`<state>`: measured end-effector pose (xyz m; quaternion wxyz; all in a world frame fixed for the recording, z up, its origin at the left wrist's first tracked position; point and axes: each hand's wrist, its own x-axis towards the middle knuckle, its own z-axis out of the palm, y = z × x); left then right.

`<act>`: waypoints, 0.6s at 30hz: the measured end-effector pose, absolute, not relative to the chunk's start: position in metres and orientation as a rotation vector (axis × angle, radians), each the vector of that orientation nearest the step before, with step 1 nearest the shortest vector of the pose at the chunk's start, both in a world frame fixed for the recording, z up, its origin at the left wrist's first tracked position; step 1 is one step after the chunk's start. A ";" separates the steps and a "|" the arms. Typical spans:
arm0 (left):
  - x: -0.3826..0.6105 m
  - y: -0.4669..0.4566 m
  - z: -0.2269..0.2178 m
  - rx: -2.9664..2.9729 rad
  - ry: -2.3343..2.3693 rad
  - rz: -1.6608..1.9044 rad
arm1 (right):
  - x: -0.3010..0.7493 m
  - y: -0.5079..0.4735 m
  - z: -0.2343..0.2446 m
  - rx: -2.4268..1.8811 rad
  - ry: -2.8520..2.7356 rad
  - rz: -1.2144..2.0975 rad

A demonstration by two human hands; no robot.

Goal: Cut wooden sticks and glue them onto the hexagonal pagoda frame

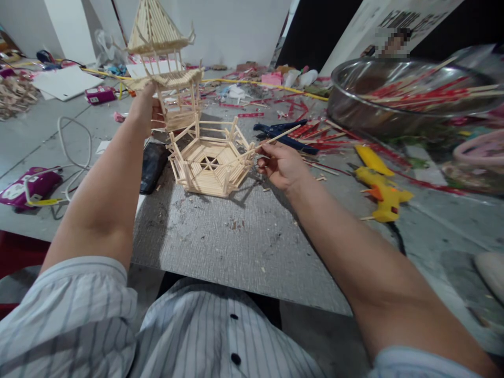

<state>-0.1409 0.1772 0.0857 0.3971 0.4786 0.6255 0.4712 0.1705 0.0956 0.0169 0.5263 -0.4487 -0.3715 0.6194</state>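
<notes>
My left hand [145, 110] grips the side of a wooden stick pagoda tower [165, 68], holding it tilted above the table. Below it sits a hexagonal stick base [210, 164] with railings, resting on a grey mat [236, 236]. My right hand [277, 165] pinches a thin wooden stick [275, 139] whose lower end reaches the right rim of the hexagonal base. Both forearms reach forward from striped sleeves.
A yellow glue gun [380, 186] lies right of my right hand. Blue pliers [281, 134] lie behind it. A metal bowl [394, 100] with red-tipped sticks stands far right. A black object [151, 165], white cable [74, 152], pink packets and scraps litter the table.
</notes>
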 end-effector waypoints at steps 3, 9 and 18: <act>-0.140 0.176 0.086 1.202 1.586 1.221 | 0.169 0.095 0.018 -1.074 -0.877 1.487; -0.139 0.181 0.087 1.182 1.583 1.237 | 0.170 0.093 0.020 -1.081 -0.875 1.483; -0.146 0.189 0.081 1.229 1.564 1.203 | 0.171 0.094 0.019 -1.081 -0.872 1.485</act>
